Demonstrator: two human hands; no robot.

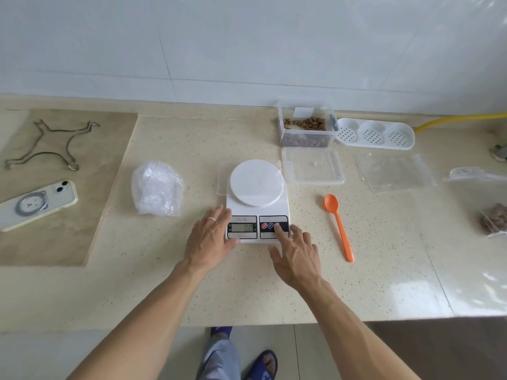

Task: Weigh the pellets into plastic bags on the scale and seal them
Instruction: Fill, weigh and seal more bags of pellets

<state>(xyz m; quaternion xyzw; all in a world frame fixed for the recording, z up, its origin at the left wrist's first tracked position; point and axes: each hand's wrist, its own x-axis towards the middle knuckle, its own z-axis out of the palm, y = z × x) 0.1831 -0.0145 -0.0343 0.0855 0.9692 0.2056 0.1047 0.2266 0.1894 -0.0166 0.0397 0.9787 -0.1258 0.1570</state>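
Observation:
A white kitchen scale (257, 185) with a round platform stands mid-counter, its display lit. My left hand (210, 237) rests flat against the scale's left front corner. My right hand (296, 253) presses a fingertip on the button panel at the scale's right front. Behind the scale to the right, a clear tub of brown pellets (306, 127) stands open, its lid (312, 165) lying flat in front of it. An orange spoon (338, 224) lies right of the scale. Empty clear bags (395, 172) lie further right. A bag holding pellets (493, 220) sits at the right edge.
A crumpled bundle of clear plastic (157, 189) lies left of the scale. A phone (37, 205) and a metal wire stand (52, 145) sit far left. A white perforated tray (374, 134) and a yellow hose (461, 117) are at the back right by the tiled wall.

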